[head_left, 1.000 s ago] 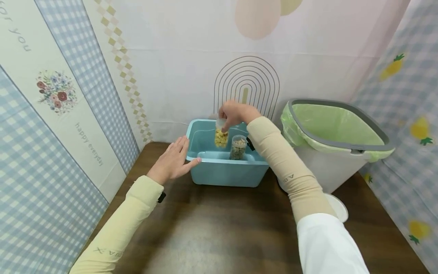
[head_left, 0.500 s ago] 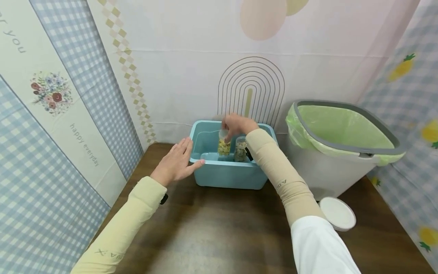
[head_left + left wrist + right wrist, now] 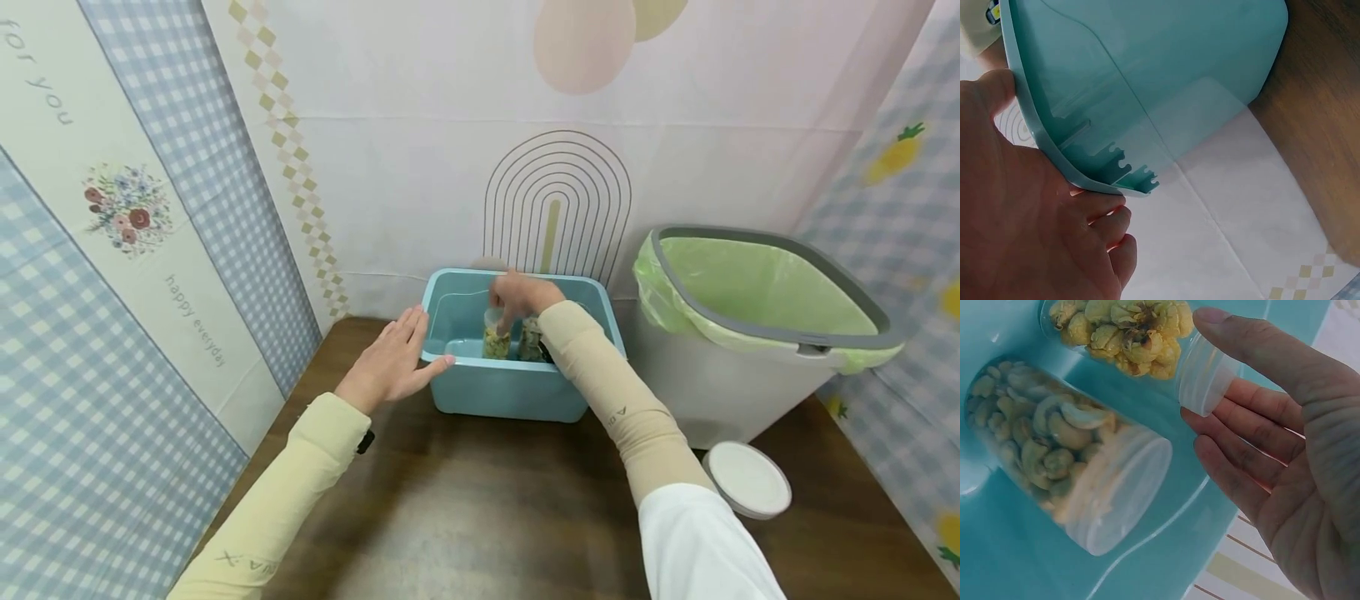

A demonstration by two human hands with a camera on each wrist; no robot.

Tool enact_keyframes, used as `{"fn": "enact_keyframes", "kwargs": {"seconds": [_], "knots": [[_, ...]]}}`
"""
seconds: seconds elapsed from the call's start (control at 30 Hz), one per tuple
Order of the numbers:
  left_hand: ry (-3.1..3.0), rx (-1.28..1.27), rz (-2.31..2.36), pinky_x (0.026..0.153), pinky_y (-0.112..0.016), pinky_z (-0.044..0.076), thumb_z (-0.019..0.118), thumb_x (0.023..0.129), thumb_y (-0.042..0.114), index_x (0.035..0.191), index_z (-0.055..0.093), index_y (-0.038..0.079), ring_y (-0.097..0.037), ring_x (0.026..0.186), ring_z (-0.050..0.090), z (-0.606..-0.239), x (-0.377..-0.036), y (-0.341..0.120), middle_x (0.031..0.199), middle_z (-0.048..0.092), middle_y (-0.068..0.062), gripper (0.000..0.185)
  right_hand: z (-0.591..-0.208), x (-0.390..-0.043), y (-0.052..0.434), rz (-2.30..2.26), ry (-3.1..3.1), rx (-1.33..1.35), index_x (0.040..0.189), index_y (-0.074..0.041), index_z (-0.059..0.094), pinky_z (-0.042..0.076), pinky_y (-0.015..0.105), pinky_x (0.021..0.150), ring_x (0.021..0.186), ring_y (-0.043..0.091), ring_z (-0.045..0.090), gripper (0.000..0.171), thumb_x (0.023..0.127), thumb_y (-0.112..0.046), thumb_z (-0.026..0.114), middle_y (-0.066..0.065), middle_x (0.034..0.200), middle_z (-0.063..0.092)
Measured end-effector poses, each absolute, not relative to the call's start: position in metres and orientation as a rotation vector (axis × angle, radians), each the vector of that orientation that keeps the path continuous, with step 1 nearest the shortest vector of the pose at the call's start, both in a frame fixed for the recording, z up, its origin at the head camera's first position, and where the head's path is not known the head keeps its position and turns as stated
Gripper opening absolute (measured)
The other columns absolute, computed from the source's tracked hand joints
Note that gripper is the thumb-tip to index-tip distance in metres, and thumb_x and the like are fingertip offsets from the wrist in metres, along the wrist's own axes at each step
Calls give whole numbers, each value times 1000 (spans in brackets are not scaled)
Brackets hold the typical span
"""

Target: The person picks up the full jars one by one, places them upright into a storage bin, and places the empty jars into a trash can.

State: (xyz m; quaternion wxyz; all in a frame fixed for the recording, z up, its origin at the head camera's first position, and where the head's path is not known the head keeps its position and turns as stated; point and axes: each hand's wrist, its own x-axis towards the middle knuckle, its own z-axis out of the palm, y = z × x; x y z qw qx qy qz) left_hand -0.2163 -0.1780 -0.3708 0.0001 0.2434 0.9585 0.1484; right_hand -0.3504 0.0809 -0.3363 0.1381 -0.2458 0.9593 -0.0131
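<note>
In the head view, your right hand [image 3: 522, 297] reaches into a blue bin [image 3: 510, 396] on a dark wooden table [image 3: 465, 517], pinching a popcorn jar [image 3: 495, 344] upright inside, beside a cashew jar [image 3: 530, 343]. Your left hand [image 3: 392, 358] rests at the bin's left rim, fingers nearly straight. A green-lined wastebasket [image 3: 690, 383] stands at right. The left wrist view shows your thumb touching the rim, your hand clasping nothing. In the right wrist view, your narrow grip takes the popcorn jar at its translucent lid [image 3: 1205, 374]; the cashew jar sits apart.
</note>
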Motion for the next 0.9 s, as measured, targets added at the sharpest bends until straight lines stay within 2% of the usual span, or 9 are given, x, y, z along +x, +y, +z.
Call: {"fn": "enact_keyframes", "kwargs": {"seconds": [0.2,0.47,0.67,0.8,0.9], "knots": [[3000,770,482,135,-55,16,43,107,64,166,15,-7,-39,166,13,-371,-216,-179,176,12,-25,97,-338,-346,80,-22,2760,-703,118,-6,72,56,37,84,93,20,60,44,86,-31,89,9,115,68],[2980,780,458,135,-55,15,42,107,65,167,14,-6,-39,166,12,-374,-215,-181,177,11,-24,96,-313,-336,81,14,2790,-676,135,-4,68,58,42,101,116,25,66,58,89,-35,87,12,131,68],[2967,786,440,135,-55,15,40,107,65,167,13,-6,-40,166,11,-375,-215,-185,177,11,-24,97,-283,-322,77,48,2818,-661,139,-1,65,57,43,103,120,27,63,60,94,-37,81,14,135,65],[2955,776,458,135,-55,13,41,107,66,167,12,-5,-39,166,10,-372,-215,-191,177,9,-23,98,-261,-309,70,72,2822,-666,137,1,66,57,43,100,115,28,65,57,97,-38,77,16,132,68],[2963,778,470,135,-55,13,43,107,64,167,13,-6,-39,166,10,-370,-214,-197,177,10,-23,97,-244,-296,65,90,2831,-654,137,1,66,56,44,102,117,29,66,55,100,-39,73,17,134,68]]}}
